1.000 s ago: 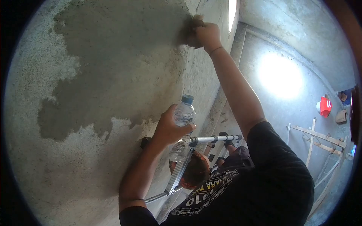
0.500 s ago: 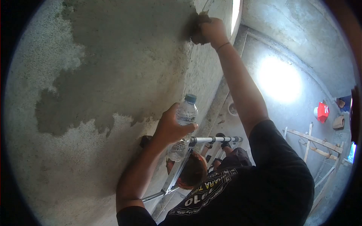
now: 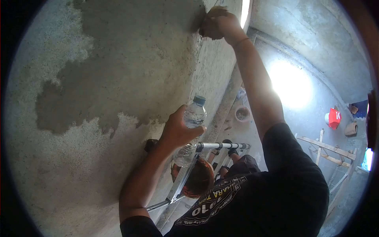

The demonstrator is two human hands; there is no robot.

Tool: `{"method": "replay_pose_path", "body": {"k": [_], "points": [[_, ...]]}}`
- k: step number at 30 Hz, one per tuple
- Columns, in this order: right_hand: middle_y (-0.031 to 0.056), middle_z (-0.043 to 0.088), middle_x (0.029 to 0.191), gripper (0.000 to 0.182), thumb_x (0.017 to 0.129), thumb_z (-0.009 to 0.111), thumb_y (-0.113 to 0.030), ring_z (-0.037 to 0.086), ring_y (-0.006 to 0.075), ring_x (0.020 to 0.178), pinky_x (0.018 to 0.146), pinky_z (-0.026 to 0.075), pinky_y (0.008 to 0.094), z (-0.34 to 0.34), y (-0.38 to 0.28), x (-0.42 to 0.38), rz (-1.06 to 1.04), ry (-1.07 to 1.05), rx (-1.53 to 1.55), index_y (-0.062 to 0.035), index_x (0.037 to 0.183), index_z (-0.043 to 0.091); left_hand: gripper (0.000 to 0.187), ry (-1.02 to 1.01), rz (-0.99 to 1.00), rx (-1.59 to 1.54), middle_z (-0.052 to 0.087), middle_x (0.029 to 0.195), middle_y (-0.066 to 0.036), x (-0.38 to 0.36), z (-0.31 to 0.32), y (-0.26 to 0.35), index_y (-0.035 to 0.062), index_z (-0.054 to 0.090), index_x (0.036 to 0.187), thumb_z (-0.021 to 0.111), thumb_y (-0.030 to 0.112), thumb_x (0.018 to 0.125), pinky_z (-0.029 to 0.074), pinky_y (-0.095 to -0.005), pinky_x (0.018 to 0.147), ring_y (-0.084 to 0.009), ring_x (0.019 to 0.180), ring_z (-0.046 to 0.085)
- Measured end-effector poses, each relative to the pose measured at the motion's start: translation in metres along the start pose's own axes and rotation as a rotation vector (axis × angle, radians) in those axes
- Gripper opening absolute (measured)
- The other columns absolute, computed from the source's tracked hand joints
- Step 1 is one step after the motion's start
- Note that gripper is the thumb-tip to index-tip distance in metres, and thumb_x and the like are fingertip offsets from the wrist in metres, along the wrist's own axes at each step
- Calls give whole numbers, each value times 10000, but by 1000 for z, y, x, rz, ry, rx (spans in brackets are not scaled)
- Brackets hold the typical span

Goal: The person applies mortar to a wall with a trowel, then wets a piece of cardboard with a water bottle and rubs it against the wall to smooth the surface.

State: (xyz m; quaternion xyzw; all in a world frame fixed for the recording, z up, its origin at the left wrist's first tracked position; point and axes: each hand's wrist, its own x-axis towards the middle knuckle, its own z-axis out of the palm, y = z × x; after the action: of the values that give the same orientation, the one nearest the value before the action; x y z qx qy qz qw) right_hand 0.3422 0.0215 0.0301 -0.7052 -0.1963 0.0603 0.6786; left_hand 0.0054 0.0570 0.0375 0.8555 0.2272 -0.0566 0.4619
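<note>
My left hand (image 3: 177, 129) is wrapped round the middle of a clear plastic water bottle (image 3: 194, 114) with a blue-grey cap. The bottle is close to upright, leaning slightly, and stands out from the wall. Up at the wall's corner edge, my right hand (image 3: 230, 28) grips a brown, sponge-like pad (image 3: 211, 28). The pad lies against the edge; its exact kind is hard to make out. Beside it spreads a dark, damp-looking patch (image 3: 134, 59) on the grey plaster wall (image 3: 79, 162).
Below me is an aluminium ladder (image 3: 181, 183) with a bucket (image 3: 210, 175) of dark contents behind its rail. On the floor sit a round tub (image 3: 242, 113), a red bag (image 3: 334, 118) and a wooden frame (image 3: 329, 148).
My right hand and the pad have shifted slightly upward along the corner edge, and the pad's face is turned more into view. My left hand keeps hold of the bottle.
</note>
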Motion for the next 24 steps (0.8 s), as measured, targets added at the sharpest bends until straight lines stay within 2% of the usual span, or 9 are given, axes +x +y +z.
{"method": "replay_pose_path", "body": {"k": [2, 4, 7, 8, 10, 12, 14, 17, 24], "points": [[216, 652, 864, 266, 766, 594, -117, 649, 320, 842, 722, 518, 378, -15, 12, 3, 123, -198, 681, 27, 985, 637, 536, 6, -17, 41, 610, 935, -116, -1, 0, 1, 4, 535, 1046, 755, 261, 630, 468, -347, 821, -213, 884, 597], [184, 646, 852, 247, 807, 575, -88, 647, 295, 829, 722, 522, 376, -15, 96, 40, -452, -165, 134, 39, 1014, 620, 542, 13, -36, 82, 610, 933, -118, -2, 0, 5, 2, 532, 1050, 753, 264, 630, 467, -349, 822, -215, 884, 598], [195, 652, 881, 238, 811, 590, -100, 643, 271, 806, 696, 501, 362, -4, 62, -4, 18, -142, -246, 81, 962, 623, 544, -14, -56, 41, 611, 925, -122, -1, -1, 9, 0, 529, 1050, 752, 261, 627, 470, -347, 811, -211, 872, 601], [195, 652, 881, 238, 811, 590, -100, 643, 271, 806, 696, 501, 362, -1, 43, -13, 16, -143, -247, 81, 962, 623, 538, -2, -41, 58, 613, 917, -121, -1, 0, 7, 1, 529, 1046, 750, 259, 629, 474, -345, 802, -210, 860, 603], [158, 657, 872, 233, 809, 605, -115, 641, 268, 784, 690, 501, 365, 0, 16, -25, 166, -77, 30, 81, 931, 631, 532, 11, -28, 76, 614, 910, -119, -1, 2, 1, 2, 530, 1043, 749, 257, 630, 477, -343, 792, -209, 847, 606], [115, 647, 933, 243, 826, 590, -91, 631, 253, 853, 747, 509, 361, -9, 4, -27, 184, -103, 150, 61, 1014, 614, 527, 26, -9, 70, 617, 896, -120, -1, 3, -1, 3, 529, 1036, 748, 257, 630, 484, -338, 772, -204, 823, 611], [141, 579, 1095, 441, 840, 588, -145, 587, 227, 948, 749, 492, 342, -21, 0, -29, 188, -277, 721, 10, 1239, 480, 525, 17, -22, 67, 618, 887, -119, -4, 2, 7, 2, 529, 1034, 748, 256, 629, 486, -336, 766, -198, 816, 612], [145, 563, 1113, 477, 859, 563, -154, 584, 253, 939, 700, 489, 364, -35, 0, -36, 224, -446, 925, -9, 1286, 409, 526, 4, -31, 55, 620, 872, -117, -2, 0, 7, 3, 528, 1031, 749, 255, 625, 489, -334, 759, -191, 804, 614], [156, 562, 1105, 458, 871, 533, -137, 583, 273, 933, 677, 487, 376, -39, 11, -43, 277, -482, 1012, -4, 1286, 392, 517, 21, 16, 47, 623, 856, -109, -2, 2, 2, 13, 532, 1019, 749, 257, 619, 492, -338, 754, -194, 782, 616]]}}
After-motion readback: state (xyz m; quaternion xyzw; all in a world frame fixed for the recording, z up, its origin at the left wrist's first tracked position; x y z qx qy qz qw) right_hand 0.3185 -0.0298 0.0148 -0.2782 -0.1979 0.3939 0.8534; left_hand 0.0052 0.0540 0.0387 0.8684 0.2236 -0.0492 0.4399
